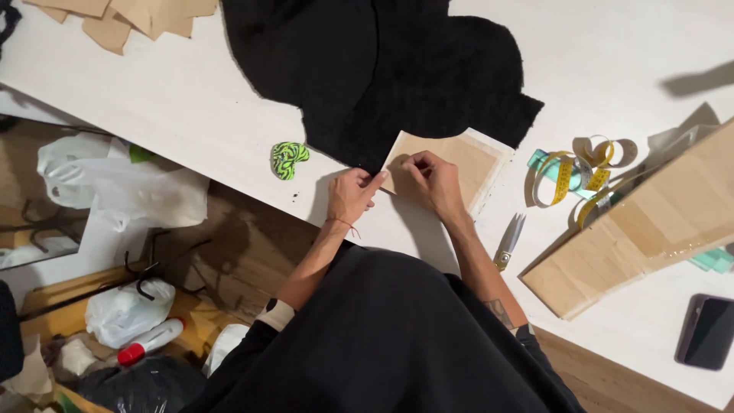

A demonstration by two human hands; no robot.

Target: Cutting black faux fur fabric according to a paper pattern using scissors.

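- On the far left, off the table edge, I see white plastic bags (130,187) piled over the clutter on the floor, and lower down a white bottle with a red cap (153,341).
- On the white table (183,115), a small green-and-black patterned pincushion-like lump (288,159) sits just left of the hands; I can't tell for sure what it is.
- The left hand (352,195) has its fingers curled, thumb and forefinger pinched at the lower left corner of the tan cardboard piece (459,164), right where the black fabric (382,69) comes down to a point.
- The black fabric spreads across the upper middle of the table, its lower tip touching the cardboard's corner.
- The right hand (434,180) rests on the cardboard piece with fingertips pressed together at its left edge, close beside the left hand.
- The cardboard piece lies flat near the table's front edge, directly before me.
- Small metal snips (508,242) lie just right of my right forearm.
- A yellow measuring tape (585,172) loops further right, beside a long cardboard board (650,222).
- A dark phone (707,331) lies at the far right.
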